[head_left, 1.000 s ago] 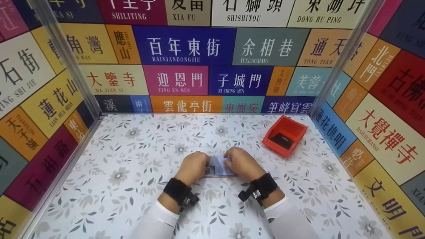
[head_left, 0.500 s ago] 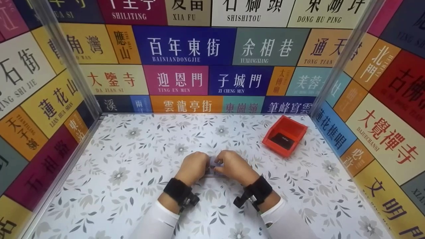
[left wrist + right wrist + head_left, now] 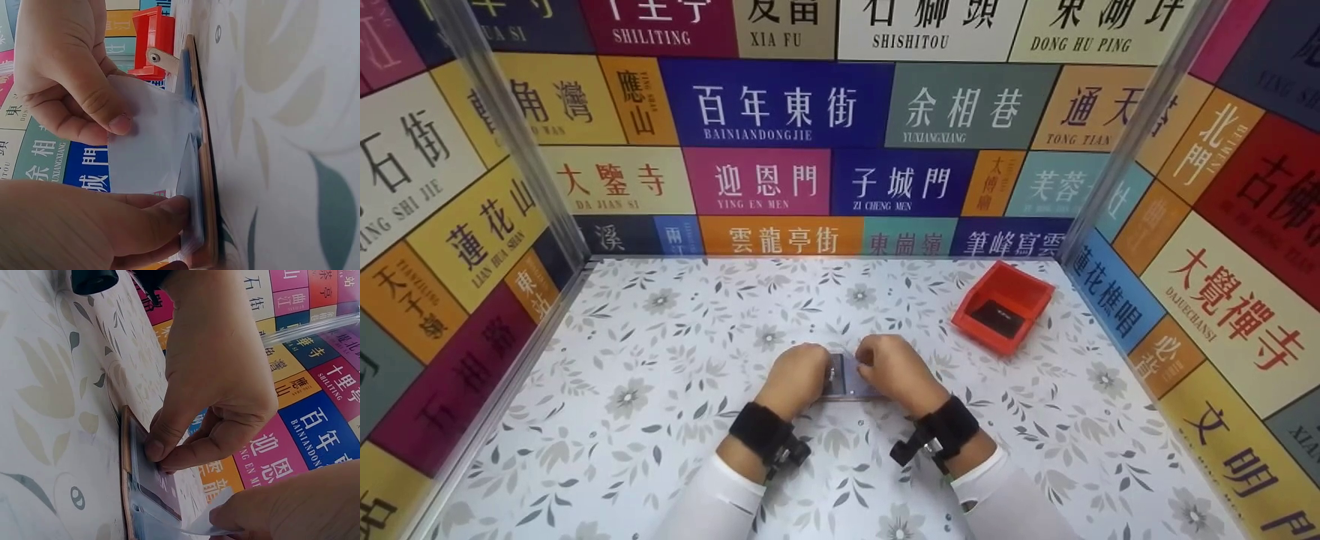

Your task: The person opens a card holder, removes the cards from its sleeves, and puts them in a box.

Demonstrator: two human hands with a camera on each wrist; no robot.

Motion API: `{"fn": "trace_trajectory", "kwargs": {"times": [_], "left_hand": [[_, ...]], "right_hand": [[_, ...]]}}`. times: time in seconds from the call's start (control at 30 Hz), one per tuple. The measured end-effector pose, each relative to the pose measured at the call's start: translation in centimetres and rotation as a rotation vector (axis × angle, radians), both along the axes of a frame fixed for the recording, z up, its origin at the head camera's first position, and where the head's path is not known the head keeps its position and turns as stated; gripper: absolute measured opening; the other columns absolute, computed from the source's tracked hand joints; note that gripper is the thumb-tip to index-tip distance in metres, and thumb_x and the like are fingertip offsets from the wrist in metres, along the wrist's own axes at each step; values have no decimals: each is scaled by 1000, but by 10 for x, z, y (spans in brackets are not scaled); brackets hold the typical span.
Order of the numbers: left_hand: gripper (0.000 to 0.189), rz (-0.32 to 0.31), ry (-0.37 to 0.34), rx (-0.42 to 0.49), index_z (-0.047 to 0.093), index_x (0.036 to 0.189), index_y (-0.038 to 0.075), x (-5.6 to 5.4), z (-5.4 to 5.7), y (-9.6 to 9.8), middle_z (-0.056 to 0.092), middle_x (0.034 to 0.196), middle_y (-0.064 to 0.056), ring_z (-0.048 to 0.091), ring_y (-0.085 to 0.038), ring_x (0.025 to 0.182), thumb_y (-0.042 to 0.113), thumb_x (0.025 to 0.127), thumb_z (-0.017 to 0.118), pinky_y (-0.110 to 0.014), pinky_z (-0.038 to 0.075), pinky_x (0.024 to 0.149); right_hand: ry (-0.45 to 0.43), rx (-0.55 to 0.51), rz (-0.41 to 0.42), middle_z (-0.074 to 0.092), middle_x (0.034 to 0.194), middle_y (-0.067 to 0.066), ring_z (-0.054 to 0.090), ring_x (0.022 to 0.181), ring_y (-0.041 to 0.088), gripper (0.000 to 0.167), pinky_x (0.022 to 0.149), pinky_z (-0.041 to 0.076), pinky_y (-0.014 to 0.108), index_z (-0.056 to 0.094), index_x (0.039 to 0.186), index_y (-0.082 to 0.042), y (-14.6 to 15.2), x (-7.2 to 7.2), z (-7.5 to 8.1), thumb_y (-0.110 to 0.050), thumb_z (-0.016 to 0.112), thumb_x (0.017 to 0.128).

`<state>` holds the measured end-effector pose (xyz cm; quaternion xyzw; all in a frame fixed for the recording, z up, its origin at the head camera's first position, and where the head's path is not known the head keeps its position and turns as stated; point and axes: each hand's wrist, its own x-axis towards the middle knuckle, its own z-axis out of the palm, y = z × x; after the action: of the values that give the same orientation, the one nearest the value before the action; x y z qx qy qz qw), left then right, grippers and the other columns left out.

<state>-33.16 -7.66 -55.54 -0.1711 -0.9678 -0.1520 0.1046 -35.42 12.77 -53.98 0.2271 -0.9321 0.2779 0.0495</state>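
Note:
A card holder [image 3: 861,391] with a brown cover [image 3: 208,197] lies spread on the table between my hands. Its clear plastic sleeves fan upward, and a snap strap [image 3: 163,59] sticks out at its right end. My left hand [image 3: 795,379] pinches the left-hand stack of sleeves between thumb and fingers. A dark card [image 3: 153,478] with pale marks shows there, partly behind those fingers. My right hand [image 3: 901,371] pinches the edge of one clear sleeve [image 3: 149,140], which stands raised from the spine in the left wrist view.
An open red bin [image 3: 1024,289] stands at the back right, with a flat black item [image 3: 996,316] inside. Colourful sign-printed walls [image 3: 780,105] enclose the flower-patterned table [image 3: 682,330] at the back and both sides.
My right hand has gone left to my left hand, then partly back right. The dark card now shows on the left side of the holder. My left hand has stayed in place.

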Motion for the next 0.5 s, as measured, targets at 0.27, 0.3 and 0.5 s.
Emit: {"fn": "trace_trajectory", "kwargs": {"times": [0.27, 0.3, 0.5], "left_hand": [[17, -4, -13, 19, 73, 77, 14, 0, -1, -1, 73, 78, -6, 68, -31, 72, -2, 85, 76, -49, 61, 73], [17, -6, -12, 23, 73, 78, 14, 1, -1, -1, 73, 78, -6, 68, -31, 72, -2, 84, 75, -49, 61, 73], [16, -25, -21, 47, 76, 79, 14, 1, -1, -1, 74, 79, -5, 67, -29, 72, -1, 83, 81, -46, 60, 73]], "right_hand": [[-137, -31, -110, 68, 75, -1, 59, 66, 13, 40, 61, 50, 30, 71, 120, -5, 16, -12, -7, 4, 79, 82], [-150, -34, -116, 65, 74, -2, 58, 65, 14, 39, 60, 48, 30, 70, 118, -5, 18, -13, -9, 4, 79, 81], [-200, -57, -144, 53, 71, -2, 55, 67, 18, 31, 59, 44, 31, 59, 83, -11, 25, -15, -16, 0, 88, 79]]}}
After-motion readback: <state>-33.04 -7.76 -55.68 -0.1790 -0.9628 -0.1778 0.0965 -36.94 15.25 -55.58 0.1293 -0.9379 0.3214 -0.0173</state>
